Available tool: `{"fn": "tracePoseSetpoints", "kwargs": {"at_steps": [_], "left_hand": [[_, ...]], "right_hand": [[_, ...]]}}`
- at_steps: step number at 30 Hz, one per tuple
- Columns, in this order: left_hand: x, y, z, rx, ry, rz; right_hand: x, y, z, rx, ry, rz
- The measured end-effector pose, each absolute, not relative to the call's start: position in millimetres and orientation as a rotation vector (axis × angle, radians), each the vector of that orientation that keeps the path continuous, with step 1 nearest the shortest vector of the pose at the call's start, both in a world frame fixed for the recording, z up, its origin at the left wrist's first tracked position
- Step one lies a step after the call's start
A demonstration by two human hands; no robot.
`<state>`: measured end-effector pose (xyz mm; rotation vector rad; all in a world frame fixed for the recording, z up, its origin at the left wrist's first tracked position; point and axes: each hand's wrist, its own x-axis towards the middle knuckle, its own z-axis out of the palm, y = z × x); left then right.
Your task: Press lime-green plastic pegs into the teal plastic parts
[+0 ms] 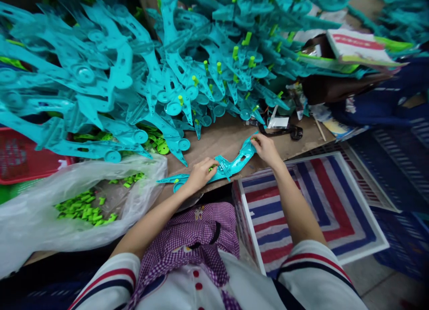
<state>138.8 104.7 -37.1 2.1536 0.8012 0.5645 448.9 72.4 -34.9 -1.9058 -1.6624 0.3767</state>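
A long teal plastic part (239, 163) with a bent end lies along the table's front edge before me. My left hand (201, 173) rests over its middle, fingers pinched, with a small bright green plastic piece (212, 168) showing at the fingertips. Whether that piece sits in the part or only in my fingers, I cannot tell. At the part's upper right end, my right hand (265, 150) is closed on the tip, where a bit of green shows by the fingers. Another green piece (176, 181) stands near the part's left end.
A clear plastic bag (140, 211) at left holds many small green pieces (83, 207). Teal parts (117, 73) are heaped across the back, some with green pegs. A red basket (33, 156) is far left. A white-rimmed crate with a striped sheet (311, 203) stands at right.
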Motion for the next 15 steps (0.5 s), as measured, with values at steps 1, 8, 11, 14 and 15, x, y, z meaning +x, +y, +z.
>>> {"fn": "tracePoseSetpoints", "kwargs": {"at_steps": [1,8,11,14,15], "left_hand": [[138.7,104.5,-36.6,2.156,0.803,0.566],[137.9,103.1,-37.0,2.174,0.785,0.608],[137.8,100.6,-37.8,2.193,0.788,0.577],[137.7,99.4,-37.0,2.195,0.802,0.559],[137.7,99.6,-36.4,2.193,0.802,0.56]], "right_hand": [[450.2,77.1,-33.9,-1.934,-1.689,0.375],[458.1,85.6,-33.4,-1.858,-1.752,0.47],[458.7,69.1,-38.0,-1.822,-1.551,0.518],[456.1,60.2,-39.6,-1.806,-1.503,0.481],[454.7,60.2,-39.2,-1.804,-1.514,0.463]]}}
